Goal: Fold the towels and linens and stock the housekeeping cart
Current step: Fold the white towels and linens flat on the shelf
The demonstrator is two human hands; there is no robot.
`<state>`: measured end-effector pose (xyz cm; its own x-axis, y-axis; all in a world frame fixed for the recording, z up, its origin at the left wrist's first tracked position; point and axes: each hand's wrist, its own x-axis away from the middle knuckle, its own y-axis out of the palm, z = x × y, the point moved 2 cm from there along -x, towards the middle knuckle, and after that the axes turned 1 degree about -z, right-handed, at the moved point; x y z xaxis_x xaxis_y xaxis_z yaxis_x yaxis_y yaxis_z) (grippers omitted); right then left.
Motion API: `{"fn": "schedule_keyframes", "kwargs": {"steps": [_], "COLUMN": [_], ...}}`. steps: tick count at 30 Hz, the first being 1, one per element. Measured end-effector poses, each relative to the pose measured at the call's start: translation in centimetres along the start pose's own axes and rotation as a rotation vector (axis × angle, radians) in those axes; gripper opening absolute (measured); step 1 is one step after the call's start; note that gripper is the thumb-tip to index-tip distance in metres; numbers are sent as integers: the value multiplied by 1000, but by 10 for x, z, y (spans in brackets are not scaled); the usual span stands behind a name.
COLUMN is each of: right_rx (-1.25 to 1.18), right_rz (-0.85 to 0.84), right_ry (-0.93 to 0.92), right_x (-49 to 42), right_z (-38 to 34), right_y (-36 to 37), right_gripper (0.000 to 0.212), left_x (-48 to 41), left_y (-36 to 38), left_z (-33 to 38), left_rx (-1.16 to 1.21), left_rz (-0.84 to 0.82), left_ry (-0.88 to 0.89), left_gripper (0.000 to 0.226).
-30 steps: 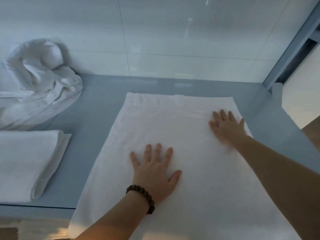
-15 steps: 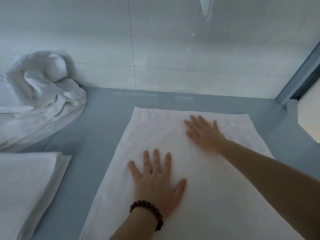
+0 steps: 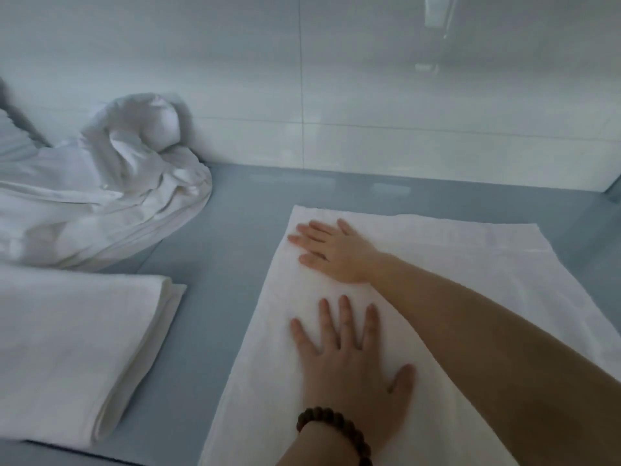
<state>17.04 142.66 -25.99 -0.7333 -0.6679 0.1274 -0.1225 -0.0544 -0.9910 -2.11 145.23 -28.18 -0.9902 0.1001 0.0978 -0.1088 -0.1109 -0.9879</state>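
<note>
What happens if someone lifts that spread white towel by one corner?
Probably it would sag limply: the towel lies flat as a thin sheet. It looks light for its size. Pushed, it might slide on the smooth grey table, unless the left hand and right hand pin it.

Towel point(image 3: 453, 297) under left hand point(image 3: 349, 375): white cloth, matt, fine-textured. Folded towel point(image 3: 67, 348) left of hand: same matt cloth. Crumpled linen point(image 3: 100, 203) beyond: smoother cloth, faint sheen. Tabletop point(image 3: 228, 264): blue-grey, smooth, semi-gloss. Wall tiles point(image 3: 403, 95) past right hand point(image 3: 332, 250): glossy, reflective. Wrist bracelet point(image 3: 336, 428): dark beads, wood-like.
</note>
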Motion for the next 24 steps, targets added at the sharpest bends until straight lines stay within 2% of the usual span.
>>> {"fn": "schedule_keyframes", "kwargs": {"steps": [2,3,4,7,9,11,13,16,18,19,23,24], "right_rx": [-11,-30,-45,-151,-144,-83,-60,-81,-80,-76,-122,-103], "right_rz": [19,47,93,207,145,71,23,-6,9,24,-5,-13], "right_ry": [304,390,410,269,213,264,444,871,1009,969,516,466], "right_x": [-20,-25,-25,9,54,92,135,204,224,222,208,214], "right_z": [21,26,25,10,18,53,109,188,201,192,121,115], "right_y": [-10,-13,-14,-4,11,18,20,14,10,9,22,28], "right_gripper": [55,56,55,52,56,61,60,61,61,61,63,66], "left_x": [-1,-1,-1,0,1,0,0,0,0,0,-1,-1], "left_y": [-1,-2,-3,-4,-3,-1,2,4,5,5,5,6], "left_z": [0,-1,-2,-5,-4,-7,-8,-8,-8,-8,-6,-6], "left_rx": [4,2,1,0,-13,-34,-48,-60,-62,-60,-48,-50], "left_rz": [17,27,35,56,68,93,100,111,112,110,100,98], "left_ry": [8,12,14,-2,-8,-30,-46,-50,-51,-52,-51,-51], "left_gripper": [89,89,88,86,86,87,87,87,87,87,88,89]}}
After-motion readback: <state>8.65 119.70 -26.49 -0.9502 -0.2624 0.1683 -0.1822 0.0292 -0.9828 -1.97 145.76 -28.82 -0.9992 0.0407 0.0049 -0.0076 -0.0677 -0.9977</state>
